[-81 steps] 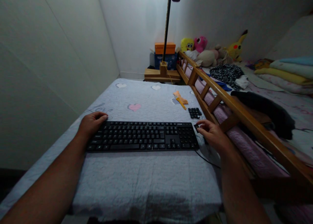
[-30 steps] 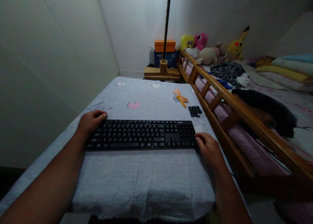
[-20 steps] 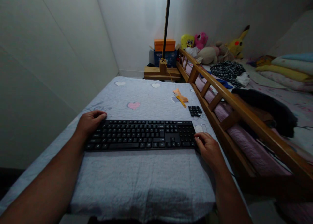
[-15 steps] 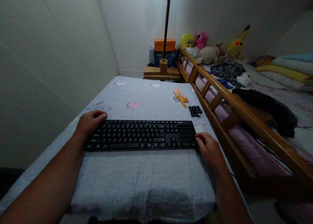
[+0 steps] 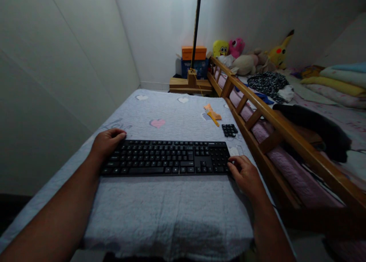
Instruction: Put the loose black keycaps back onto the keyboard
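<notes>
A black keyboard [image 5: 160, 159] lies flat on the cloth-covered table [image 5: 171, 212]. My left hand [image 5: 108, 142] is closed at its left end, the fingers bent over the edge and partly hidden. At the right end, my right hand [image 5: 243, 170] grips the edge beside the number pad [image 5: 219, 159], thumb and fingers curled. That pad looks bare of keycaps, with dark bumps showing. A small cluster of black keycaps [image 5: 229, 130] sits beyond the keyboard's right corner. Farther back, a yellow-handled brush [image 5: 213, 118] rests against an orange cloth [image 5: 216, 112].
A wooden bed rail [image 5: 265, 121] runs along the table's right side, with bedding and plush toys [image 5: 243, 63] behind it. A wall [image 5: 57, 82] closes off the left. Past the far edge stand a wooden base with a dark pole [image 5: 195, 29] and an orange box [image 5: 194, 53].
The view has shifted very slightly, moving the scene a few pixels to the right. Both hands stay at the keyboard's ends, and the keyboard, keycaps and brush lie as before.
</notes>
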Demonstrator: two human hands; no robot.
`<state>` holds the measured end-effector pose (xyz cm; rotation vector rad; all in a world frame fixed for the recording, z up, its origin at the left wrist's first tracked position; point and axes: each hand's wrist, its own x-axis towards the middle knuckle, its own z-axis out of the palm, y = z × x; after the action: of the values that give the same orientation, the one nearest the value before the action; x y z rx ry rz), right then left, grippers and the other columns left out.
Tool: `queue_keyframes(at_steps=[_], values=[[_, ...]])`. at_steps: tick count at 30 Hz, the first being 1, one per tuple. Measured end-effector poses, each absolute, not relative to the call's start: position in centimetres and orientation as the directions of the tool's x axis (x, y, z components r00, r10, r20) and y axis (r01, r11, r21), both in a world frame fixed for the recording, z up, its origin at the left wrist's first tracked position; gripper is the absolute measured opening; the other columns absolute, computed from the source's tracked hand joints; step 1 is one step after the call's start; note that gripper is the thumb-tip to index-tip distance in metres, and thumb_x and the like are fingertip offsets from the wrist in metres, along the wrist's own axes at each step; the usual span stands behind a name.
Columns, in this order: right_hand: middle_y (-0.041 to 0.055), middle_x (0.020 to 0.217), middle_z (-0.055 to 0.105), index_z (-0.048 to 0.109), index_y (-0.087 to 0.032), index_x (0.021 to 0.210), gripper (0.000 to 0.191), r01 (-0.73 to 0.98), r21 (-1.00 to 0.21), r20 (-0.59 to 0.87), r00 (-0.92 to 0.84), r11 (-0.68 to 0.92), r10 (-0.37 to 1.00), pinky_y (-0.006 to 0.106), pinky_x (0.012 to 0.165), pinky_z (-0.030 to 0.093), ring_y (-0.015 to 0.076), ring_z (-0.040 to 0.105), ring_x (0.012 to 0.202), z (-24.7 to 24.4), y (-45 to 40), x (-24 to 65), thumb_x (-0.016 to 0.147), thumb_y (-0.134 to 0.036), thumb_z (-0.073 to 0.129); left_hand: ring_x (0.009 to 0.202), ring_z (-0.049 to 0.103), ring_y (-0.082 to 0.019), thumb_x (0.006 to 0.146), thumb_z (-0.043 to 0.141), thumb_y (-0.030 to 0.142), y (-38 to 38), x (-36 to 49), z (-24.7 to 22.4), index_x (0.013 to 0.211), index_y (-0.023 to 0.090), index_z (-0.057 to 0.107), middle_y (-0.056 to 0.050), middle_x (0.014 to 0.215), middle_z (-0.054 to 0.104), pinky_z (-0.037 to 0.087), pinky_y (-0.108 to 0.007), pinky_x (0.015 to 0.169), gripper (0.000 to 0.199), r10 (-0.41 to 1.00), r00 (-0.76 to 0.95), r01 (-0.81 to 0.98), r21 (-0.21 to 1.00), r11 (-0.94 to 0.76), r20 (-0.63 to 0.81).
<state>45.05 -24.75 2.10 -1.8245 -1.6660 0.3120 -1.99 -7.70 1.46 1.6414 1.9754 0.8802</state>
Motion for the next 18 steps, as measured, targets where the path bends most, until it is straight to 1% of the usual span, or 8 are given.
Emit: queue_keyframes(at_steps=[7, 14, 18], values=[[0.0076, 0.091, 0.064, 0.067, -0.018, 0.094, 0.022, 0.789, -0.615, 0.235, 0.181, 0.002, 0.955, 0.035, 0.079, 0.048, 0.0221, 0.063, 0.086, 2.20, -24.77, 44.99, 0.088, -0.033, 0.052, 0.082, 0.063, -0.022, 0.063, 0.059, 0.053, -7.79, -1.92, 1.46, 0.087, 0.016, 0.070, -0.006, 0.090, 0.072, 0.047, -0.032, 0.082, 0.045, 0.974, -0.216, 0.701, 0.705, 0.105, 0.069], [0.0075, 0.089, 0.064, 0.069, -0.018, 0.093, 0.023, 0.780, -0.626, 0.226, 0.202, -0.017, 0.953, 0.034, 0.078, 0.048, 0.0214, 0.063, 0.083, 2.16, -24.68, 45.01, 0.085, -0.031, 0.053, 0.080, 0.063, -0.022, 0.062, 0.059, 0.052, -7.84, -1.81, 1.63, 0.086, 0.017, 0.070, -0.005, 0.086, 0.071, 0.047, -0.030, 0.077, 0.043, 0.971, -0.227, 0.699, 0.706, 0.113, 0.069], [0.0071, 0.087, 0.063, 0.070, -0.018, 0.092, 0.023, 0.791, -0.612, 0.243, 0.191, -0.002, 0.951, 0.034, 0.077, 0.047, 0.0211, 0.062, 0.081, 2.25, -24.68, 44.90, 0.085, -0.032, 0.054, 0.078, 0.062, -0.021, 0.063, 0.060, 0.052, -7.74, -2.00, 1.36, 0.087, 0.017, 0.070, -0.004, 0.087, 0.071, 0.046, -0.030, 0.076, 0.044, 0.973, -0.216, 0.695, 0.712, 0.100, 0.074]])
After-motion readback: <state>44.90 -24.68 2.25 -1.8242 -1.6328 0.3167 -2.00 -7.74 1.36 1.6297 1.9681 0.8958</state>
